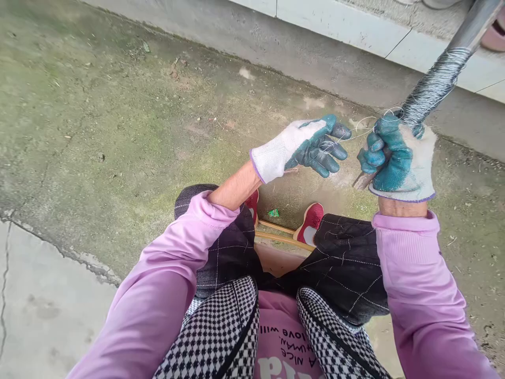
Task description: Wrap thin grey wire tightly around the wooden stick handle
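Observation:
My right hand [402,152], in a white glove with a teal coated palm, is closed round the lower part of a wooden stick [473,26]. The stick slants up to the right, and many turns of thin silvery wire [437,87] wrap it just above my fist. A loose length of wire [365,120] curls from there to my left hand [317,145]. That hand wears a matching glove; its fingers are loosely bent, with the wire running between thumb and fingers. The stick's lower end [361,181] pokes out below my right fist.
Below is mossy concrete ground [98,121], with a pale tiled step [339,23] along the top. Shoes [495,37] stand on it at the right. Between my red shoes [311,218] lies a small green scrap [273,212]; wooden bars [282,239] are beneath my legs.

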`<state>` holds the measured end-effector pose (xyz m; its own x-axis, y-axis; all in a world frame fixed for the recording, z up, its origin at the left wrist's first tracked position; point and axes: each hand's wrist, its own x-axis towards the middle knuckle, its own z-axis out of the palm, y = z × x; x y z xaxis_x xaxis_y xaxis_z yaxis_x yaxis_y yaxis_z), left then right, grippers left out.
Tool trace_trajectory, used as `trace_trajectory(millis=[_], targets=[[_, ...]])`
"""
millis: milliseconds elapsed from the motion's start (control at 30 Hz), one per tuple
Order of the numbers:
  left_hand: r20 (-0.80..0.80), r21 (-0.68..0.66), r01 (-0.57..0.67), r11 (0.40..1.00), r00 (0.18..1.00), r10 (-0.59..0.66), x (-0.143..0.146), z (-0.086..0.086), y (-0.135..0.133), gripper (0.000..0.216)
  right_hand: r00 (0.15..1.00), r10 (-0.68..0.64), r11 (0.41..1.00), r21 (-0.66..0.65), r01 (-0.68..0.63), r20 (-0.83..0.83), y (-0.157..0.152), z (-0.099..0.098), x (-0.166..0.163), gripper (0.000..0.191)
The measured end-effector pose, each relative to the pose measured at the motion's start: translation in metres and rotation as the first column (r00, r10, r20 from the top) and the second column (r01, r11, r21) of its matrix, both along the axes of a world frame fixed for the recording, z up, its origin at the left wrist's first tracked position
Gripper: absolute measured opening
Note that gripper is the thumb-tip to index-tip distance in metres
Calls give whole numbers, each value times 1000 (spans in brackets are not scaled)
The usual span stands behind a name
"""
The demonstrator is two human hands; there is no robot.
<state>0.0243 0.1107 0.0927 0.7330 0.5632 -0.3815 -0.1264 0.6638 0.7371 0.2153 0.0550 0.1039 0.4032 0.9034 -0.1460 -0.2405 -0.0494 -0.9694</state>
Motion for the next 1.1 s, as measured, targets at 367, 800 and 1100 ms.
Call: trace_trajectory(millis=[367,800,1100], targets=[[-136,256,27,966,991,8,-8,-3,0,40,968,44,996,-68,-63,-246,16,-9,37,61],[-255,403,-33,914,956,147,0,-6,-4,28,980,170,985,25,-168,-100,-4,9,7,36],[-301,430,-115,895,917,262,-1,-4,5,10,997,-76,995,60,78,-26,5,1,14,39]])
